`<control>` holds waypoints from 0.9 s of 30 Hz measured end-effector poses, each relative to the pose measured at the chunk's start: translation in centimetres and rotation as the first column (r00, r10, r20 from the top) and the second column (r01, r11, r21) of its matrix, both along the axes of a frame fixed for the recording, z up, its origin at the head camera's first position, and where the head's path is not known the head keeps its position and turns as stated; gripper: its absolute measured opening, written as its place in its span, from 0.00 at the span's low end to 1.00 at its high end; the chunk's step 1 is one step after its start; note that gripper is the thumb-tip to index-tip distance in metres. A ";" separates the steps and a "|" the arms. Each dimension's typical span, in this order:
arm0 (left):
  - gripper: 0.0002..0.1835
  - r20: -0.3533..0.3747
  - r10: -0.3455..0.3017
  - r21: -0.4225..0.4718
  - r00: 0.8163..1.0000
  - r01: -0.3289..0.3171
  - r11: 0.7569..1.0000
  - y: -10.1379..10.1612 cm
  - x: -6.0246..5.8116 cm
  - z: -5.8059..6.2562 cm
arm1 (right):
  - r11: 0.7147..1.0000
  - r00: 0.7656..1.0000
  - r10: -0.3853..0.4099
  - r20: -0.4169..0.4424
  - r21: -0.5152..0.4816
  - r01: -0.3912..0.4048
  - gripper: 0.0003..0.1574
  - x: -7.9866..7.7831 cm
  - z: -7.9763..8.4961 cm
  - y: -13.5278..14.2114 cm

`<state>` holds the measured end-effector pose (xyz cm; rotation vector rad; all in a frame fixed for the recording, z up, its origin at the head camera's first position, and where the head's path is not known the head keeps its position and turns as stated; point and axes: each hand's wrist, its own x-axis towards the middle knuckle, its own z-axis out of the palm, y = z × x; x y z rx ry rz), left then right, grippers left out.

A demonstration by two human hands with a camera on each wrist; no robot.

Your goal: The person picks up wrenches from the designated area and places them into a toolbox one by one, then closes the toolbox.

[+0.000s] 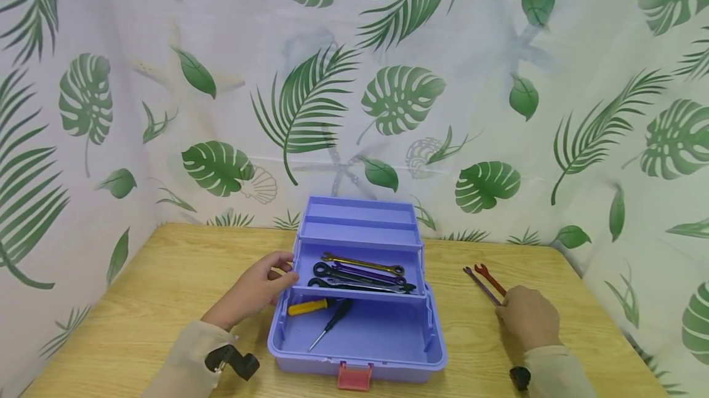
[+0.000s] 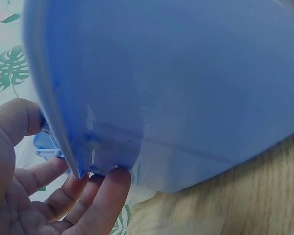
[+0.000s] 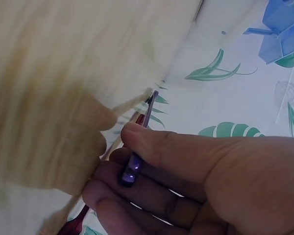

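At the far left we see the left hand (image 1: 259, 287) resting against the left end of the toolbox (image 1: 354, 330), its fingers (image 2: 105, 196) lying fairly straight and spread along the box's side edge — touching the plastic, not wrapped round it. The left wrist view shows the same: fingertips against the blue wall, the thumb up beside the rim.

The toolbox stands open in the middle of the desk (image 1: 138, 299), lilac-blue with a red latch (image 1: 354, 377) at its front. Its raised tray (image 1: 360, 290) carries several wrenches — a yellow wrench (image 1: 362, 262) at the back, a purple one and two black ones in front of it, all lying lengthwise. Below, in the bottom compartment, a yellow-handled screwdriver (image 1: 311, 307) lies by the left wall, and a black screwdriver (image 1: 330, 323) lies slantwise just beside it.

To the right of the box, on the bare wood, we find the right hand (image 1: 528, 317). Its thumb and fingers (image 3: 152, 193) pinch the near end of a purple wrench (image 1: 480, 285), which points away toward the curtain and lies low on the desk. A red wrench (image 1: 490, 278) lies right alongside it, its near end under the hand; whether the hand grips this one too, we cannot tell.

A leaf-printed curtain (image 1: 498, 78) hangs behind and around the desk.
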<state>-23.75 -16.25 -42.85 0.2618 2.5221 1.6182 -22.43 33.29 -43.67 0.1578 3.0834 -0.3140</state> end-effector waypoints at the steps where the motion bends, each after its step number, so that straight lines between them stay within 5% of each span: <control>1: 0.23 -0.001 0.001 0.000 1.000 -0.001 1.000 0.0 0.0 0.0 | 1.000 1.000 0.002 0.004 -0.001 -0.002 0.15 0.0 0.0 0.0; 10: 0.23 0.001 0.001 0.009 1.000 -0.001 1.000 -0.1 0.1 0.0 | 0.995 0.999 0.022 0.024 -0.099 -0.019 0.15 -0.3 0.3 -0.6; 17: 0.23 -0.004 -0.011 0.015 1.000 0.011 1.000 -0.1 -0.1 -0.1 | 0.995 0.979 0.032 -0.200 -0.087 -0.050 0.12 -0.7 0.3 -1.5; 22: 0.23 -0.001 -0.007 0.009 1.000 0.007 1.000 -0.1 -0.1 -0.1 | 0.993 0.901 0.045 -0.431 -0.078 -0.086 0.13 -0.7 0.3 -2.2; 25: 0.23 0.005 0.000 0.006 1.000 0.000 1.000 0.0 0.0 -0.1 | 0.990 0.823 0.062 -0.564 -0.068 -0.122 0.13 -0.7 0.3 -2.7; 27: 0.23 0.005 0.002 0.007 1.000 -0.002 1.000 -0.1 0.0 0.0 | 0.986 0.752 0.080 -0.655 -0.059 -0.156 0.13 -0.8 0.3 -2.9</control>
